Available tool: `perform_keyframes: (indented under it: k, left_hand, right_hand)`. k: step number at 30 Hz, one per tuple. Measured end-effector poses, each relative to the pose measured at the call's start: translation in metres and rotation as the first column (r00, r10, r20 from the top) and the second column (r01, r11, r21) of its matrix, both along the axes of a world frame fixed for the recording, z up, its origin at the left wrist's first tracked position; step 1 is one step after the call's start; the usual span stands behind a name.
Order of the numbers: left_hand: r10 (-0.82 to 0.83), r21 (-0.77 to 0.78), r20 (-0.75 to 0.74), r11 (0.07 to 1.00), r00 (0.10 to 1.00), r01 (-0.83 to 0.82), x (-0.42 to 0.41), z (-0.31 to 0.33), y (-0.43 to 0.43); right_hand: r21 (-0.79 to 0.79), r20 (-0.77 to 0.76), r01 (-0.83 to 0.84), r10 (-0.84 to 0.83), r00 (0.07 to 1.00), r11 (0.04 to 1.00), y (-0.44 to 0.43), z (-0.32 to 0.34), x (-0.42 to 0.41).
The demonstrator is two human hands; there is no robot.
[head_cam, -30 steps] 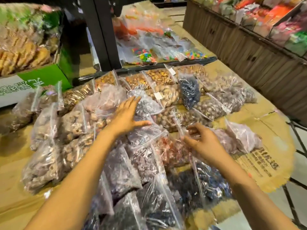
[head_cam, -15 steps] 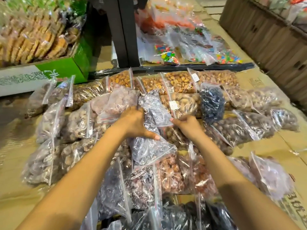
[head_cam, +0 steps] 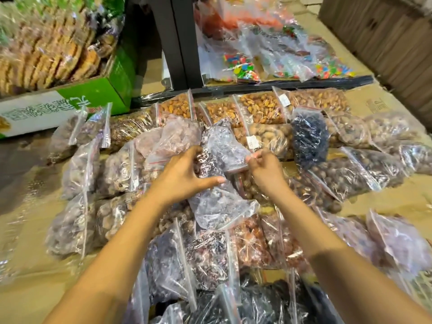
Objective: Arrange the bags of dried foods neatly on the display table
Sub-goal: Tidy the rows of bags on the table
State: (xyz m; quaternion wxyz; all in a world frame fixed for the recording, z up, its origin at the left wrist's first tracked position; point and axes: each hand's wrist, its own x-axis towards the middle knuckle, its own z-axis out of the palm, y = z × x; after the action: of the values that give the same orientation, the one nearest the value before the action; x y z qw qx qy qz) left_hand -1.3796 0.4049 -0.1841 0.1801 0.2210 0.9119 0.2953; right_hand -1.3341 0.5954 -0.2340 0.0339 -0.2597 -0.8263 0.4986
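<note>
Since 0.5 s ago your right grip [head_cam: 265,170] has moved left to pinch a corner of the dried-fruit bag [head_cam: 224,146], which lies mid-way across the tabletop [head_cam: 385,197]. Your left grip [head_cam: 184,176] curls round its left edge. The print on the green carton [head_cam: 93,94] is unreadable.

Glossy clear plastic bags [head_cam: 224,146] lie on matt cardboard [head_cam: 383,202]

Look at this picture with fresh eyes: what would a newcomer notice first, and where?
Two bare hands meet at the centre: the left hand grips and the right hand pinches a clear bag of dark dried fruit above the spread of bags on the table. To its right sits a blue-black bag, the darkest spot in the middle rows. At upper left a bright green carton holds stacked biscuits.
</note>
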Motion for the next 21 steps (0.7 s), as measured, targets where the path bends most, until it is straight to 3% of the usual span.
perform_keyframes:
  k: [4,8,11,16,21]
  left_hand:
    - [0.239,0.263,-0.053,0.94,0.97,-0.217,0.02,0.015,-0.026]
    - [0.461,0.47,-0.022,0.788,0.887,-0.398,0.031,0.018,-0.053]
    - [0.586,0.53,0.046,0.673,0.809,-0.517,0.035,0.012,-0.071]
    - [0.649,0.569,0.345,0.431,0.679,-0.701,0.055,0.006,-0.104]
    - [0.662,0.559,0.449,0.315,0.6,-0.767,0.081,0.003,-0.161]
  right_hand:
    - [0.04,-0.255,0.081,-0.068,0.965,0.996,-0.021,0.039,0.021]
    - [0.078,-0.41,0.192,-0.144,0.901,0.978,-0.023,0.067,0.058]
    - [0.054,-0.45,0.239,-0.19,0.873,0.969,-0.023,0.075,0.092]
    - [0.044,-0.601,0.399,-0.295,0.743,0.916,-0.039,0.088,0.136]
    - [-0.022,-0.666,0.469,-0.362,0.652,0.883,-0.074,0.099,0.172]
